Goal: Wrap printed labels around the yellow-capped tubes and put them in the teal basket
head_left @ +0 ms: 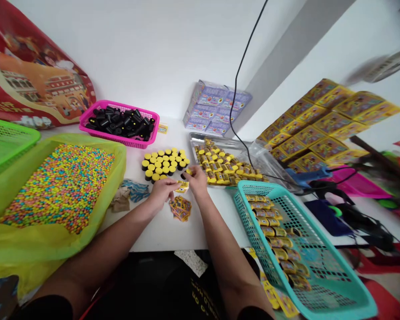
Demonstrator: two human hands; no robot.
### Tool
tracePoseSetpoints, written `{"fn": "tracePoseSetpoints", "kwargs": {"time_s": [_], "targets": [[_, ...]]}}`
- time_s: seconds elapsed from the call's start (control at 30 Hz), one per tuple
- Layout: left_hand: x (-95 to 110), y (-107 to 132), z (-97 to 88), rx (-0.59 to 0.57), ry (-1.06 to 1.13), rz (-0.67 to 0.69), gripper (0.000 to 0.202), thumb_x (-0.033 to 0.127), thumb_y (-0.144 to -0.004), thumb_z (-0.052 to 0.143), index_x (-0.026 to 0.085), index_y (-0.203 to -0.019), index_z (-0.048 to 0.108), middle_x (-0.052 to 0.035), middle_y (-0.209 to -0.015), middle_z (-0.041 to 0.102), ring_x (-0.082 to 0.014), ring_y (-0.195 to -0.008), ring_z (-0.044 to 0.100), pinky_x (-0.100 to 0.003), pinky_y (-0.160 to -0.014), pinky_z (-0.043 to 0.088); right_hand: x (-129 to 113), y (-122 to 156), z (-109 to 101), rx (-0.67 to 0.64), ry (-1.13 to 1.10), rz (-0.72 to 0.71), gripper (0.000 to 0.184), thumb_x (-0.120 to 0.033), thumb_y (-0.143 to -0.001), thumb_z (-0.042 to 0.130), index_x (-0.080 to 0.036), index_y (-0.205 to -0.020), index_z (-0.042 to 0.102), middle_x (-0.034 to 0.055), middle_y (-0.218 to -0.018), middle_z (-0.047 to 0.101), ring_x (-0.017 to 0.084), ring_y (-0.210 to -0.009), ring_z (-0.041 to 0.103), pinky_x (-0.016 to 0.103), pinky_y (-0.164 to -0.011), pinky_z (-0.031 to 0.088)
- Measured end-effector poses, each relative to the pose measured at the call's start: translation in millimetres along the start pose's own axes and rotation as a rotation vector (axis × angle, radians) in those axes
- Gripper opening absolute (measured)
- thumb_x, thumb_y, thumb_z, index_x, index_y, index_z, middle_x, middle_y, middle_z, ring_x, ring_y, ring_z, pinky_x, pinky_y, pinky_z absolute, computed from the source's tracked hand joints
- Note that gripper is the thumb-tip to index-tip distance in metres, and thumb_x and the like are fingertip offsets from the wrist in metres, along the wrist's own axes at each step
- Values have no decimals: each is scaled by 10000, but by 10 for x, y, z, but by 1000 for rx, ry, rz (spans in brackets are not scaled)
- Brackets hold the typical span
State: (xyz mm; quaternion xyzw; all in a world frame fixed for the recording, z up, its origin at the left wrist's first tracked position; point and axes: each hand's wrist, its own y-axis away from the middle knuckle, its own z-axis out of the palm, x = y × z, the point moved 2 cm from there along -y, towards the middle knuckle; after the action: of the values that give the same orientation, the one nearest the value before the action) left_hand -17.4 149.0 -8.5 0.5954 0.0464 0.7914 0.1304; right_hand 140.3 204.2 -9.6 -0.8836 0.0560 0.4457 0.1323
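Note:
My left hand (162,192) is closed on a small yellow printed label (183,187), pinched at its left edge. Right beside it, my right hand (197,179) has its fingers around a small black canister with a yellow lid (186,174), mostly hidden by the fingers. Just below both hands lies a loose pile of printed labels (180,209) on the white table. Beyond them stands a cluster of black canisters with yellow lids (163,163), upright and close together. To the right, a metal tray (194,141) holds many labelled canisters.
Left are a yellow-lined bin of coloured candies (63,186), a green basket (13,140) and crumpled cloths (133,190). A pink basket (120,104) of black canisters sits behind. Right stand a turquoise basket (330,249), purple boxes (208,106), stacked yellow boxes (313,124) and a hanging black cable (236,84).

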Motion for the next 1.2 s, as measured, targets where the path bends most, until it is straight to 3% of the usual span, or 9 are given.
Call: {"fn": "tracePoseSetpoints", "kwargs": {"time_s": [0.17,0.3,0.47,0.57,0.7,0.83,0.93,1.0,1.2], "targets": [[16,32,18,-25,42,-12,357,465,-626,789,154,-660,617,40,-364,454,-84,-309,415,-214,-337,144,101,451,-383,-15,-491,205,386,-394,-616,715,-185,-926,616,-89,-501,470,108,-400,432,246,-418,306],[-1,57,46,-47,9,-6,360,476,-634,777,157,-676,616,47,-378,454,-82,-320,411,-214,-343,162,70,784,-561,-103,-609,241,369,-337,-631,704,-167,-957,680,-60,-564,537,76,-383,410,235,-392,265],[-37,84,80,-60,-24,69,314,429,-636,771,158,-686,623,37,-457,501,-91,-369,445,-217,-354,219,-43,975,-535,-300,-650,267,354,-306,-621,717,-185,-952,700,-53,-596,565,68,-376,418,222,-372,274],[-6,137,103,-73,-141,263,206,354,-700,727,167,-723,644,15,-551,559,-110,-445,503,-231,-403,347,-52,1032,-500,-320,-687,346,337,-314,-611,715,-186,-921,688,-64,-561,533,64,-352,399,211,-353,256],[57,284,143,-56,-491,809,109,166,-810,593,190,-776,694,-37,-756,644,-142,-696,613,-264,-628,510,61,1071,-545,-259,-642,371,320,-398,-685,618,-167,-899,673,-34,-565,531,91,-386,407,230,-375,298],[3,415,168,-59,-680,1262,217,84,-870,526,201,-909,704,-56,-896,659,-142,-817,643,-260,-710,546,198,1075,-661,51,-15,135,289,-347,-741,583,-170,-953,668,38,-769,627,153,-595,544,272,-550,423],[-71,437,157,-34,-733,1379,200,101,-887,556,205,-985,696,-74,-959,647,-144,-830,642,-244,-674,551,250,1089,-655,129,479,-29,279,-255,-785,565,-170,-1030,668,94,-971,649,198,-792,597,298,-696,451],[-108,433,147,-11,-761,1412,182,121,-886,583,206,-1002,694,-81,-971,645,-148,-834,644,-239,-660,549,268,1101,-639,87,586,-64,293,-243,-806,566,-160,-1068,666,111,-991,648,223,-852,603,314,-732,459],[-99,450,162,61,-820,1478,156,145,-873,619,209,-991,699,-62,-944,657,-152,-838,649,-246,-708,550,36,1196,-816,259,227,-145,314,-415,-891,520,-169,-980,694,99,-894,636,234,-852,596,349,-749,473]]}}
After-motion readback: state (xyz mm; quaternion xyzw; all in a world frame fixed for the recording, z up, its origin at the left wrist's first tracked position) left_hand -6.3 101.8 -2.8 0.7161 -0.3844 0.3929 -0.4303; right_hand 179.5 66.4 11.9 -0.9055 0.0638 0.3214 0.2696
